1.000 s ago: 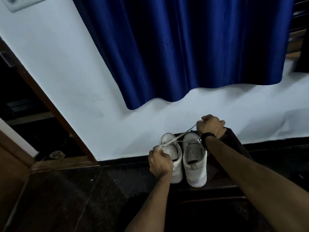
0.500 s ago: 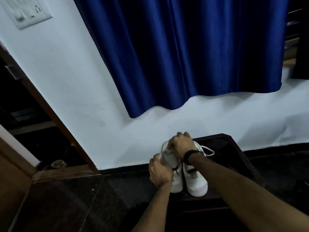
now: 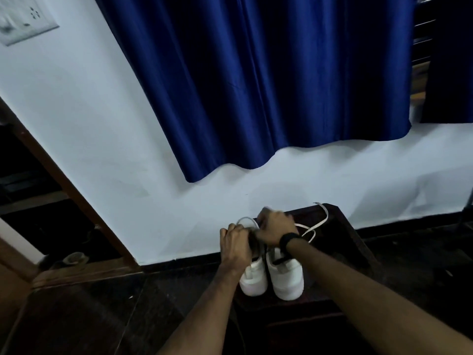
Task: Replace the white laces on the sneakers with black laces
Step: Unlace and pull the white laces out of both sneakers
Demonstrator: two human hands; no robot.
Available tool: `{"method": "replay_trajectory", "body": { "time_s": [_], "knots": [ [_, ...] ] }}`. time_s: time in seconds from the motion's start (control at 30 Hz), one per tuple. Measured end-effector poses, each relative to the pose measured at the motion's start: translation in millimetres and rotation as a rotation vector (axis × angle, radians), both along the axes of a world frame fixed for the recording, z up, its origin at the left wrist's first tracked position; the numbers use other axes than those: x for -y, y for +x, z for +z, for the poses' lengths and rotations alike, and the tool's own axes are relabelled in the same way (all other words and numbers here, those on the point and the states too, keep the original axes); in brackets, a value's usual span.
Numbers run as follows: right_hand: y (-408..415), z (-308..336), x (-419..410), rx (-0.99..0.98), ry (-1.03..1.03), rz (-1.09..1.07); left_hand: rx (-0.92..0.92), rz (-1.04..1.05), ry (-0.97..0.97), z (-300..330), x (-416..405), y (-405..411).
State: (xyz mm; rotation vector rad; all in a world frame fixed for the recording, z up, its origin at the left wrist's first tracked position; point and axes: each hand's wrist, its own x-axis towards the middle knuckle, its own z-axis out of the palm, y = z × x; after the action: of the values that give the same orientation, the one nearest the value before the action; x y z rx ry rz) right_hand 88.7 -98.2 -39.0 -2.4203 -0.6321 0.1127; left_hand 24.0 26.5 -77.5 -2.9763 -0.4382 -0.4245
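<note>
Two white sneakers stand side by side on a dark low stool [image 3: 353,242], heels toward me: the left sneaker [image 3: 253,278] and the right sneaker [image 3: 286,278]. My left hand [image 3: 235,244] grips the front of the left sneaker. My right hand [image 3: 275,230], with a black wristband, is curled over the same sneaker's lacing area and blurred; what it pinches is hidden. A loose white lace [image 3: 314,224] trails to the right over the stool. A dark strip [image 3: 265,254] hangs between the sneakers.
A blue curtain [image 3: 268,80] hangs on the white wall behind the stool. A brown door frame [image 3: 66,185] slants at the left, with a dark opening beyond. The floor [image 3: 102,316] is dark stone.
My right hand, which held the white lace pulled taut up to the right, has come back down to the left sneaker. The lace now lies slack across the stool.
</note>
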Motion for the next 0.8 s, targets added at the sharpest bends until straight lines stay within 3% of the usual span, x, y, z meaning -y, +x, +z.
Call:
{"method": "replay_trajectory", "body": {
  "time_s": [0.07,0.3,0.6,0.8],
  "knots": [
    [-15.2,-18.2,-6.7,-0.022,-0.020,0.042,-0.020,-0.005,0.008,-0.3,-4.2,3.5],
    [-22.0,-28.5,-4.5,-0.067,0.244,-0.119,0.066,-0.026,0.007,0.8,-4.1,12.5],
    [-15.5,-27.3,-7.6,-0.174,0.158,-0.072,-0.043,-0.132,0.092,-0.3,-11.0,19.7],
    [-15.9,-25.9,-6.3,-0.184,0.178,-0.048,0.058,-0.088,0.071,2.2,-7.7,18.8]
  ]
}}
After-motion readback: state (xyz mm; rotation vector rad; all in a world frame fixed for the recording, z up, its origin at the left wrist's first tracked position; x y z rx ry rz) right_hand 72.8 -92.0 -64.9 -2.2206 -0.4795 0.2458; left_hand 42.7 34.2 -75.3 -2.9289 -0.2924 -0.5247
